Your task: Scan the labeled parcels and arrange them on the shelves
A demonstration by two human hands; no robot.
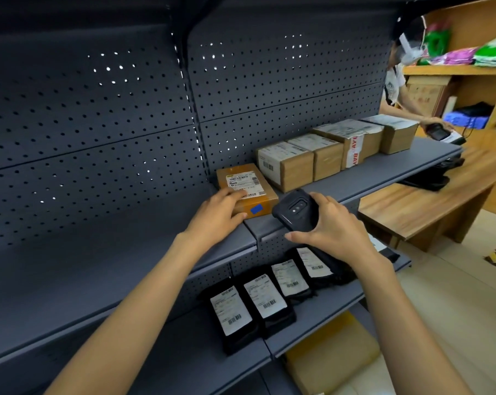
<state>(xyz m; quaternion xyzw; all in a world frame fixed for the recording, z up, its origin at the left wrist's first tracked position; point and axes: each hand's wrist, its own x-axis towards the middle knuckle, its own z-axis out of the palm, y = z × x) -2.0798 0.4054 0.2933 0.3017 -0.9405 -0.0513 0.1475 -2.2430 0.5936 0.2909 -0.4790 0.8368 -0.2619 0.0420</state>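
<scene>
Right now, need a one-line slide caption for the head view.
Left hand steadies a labeled cardboard parcel on the shelf while the right hand holds a handheld scanner.

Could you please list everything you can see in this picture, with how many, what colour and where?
flat parcel: one, orange-brown with a white label and blue sticker, upper shelf, left of the box row.
cardboard boxes: four, brown, white labels, in a row on the upper shelf.
black pouches: four, white barcode labels, side by side on the lower shelf.
yellowish parcel: one, below the lower shelf.
wooden counter: one, light brown, right of the shelves.
second person: one, far right, holding a dark device.
handheld scanner: one, black, in front of the upper shelf edge.
left hand: rests on the flat parcel.
right hand: grips the handheld scanner.
</scene>
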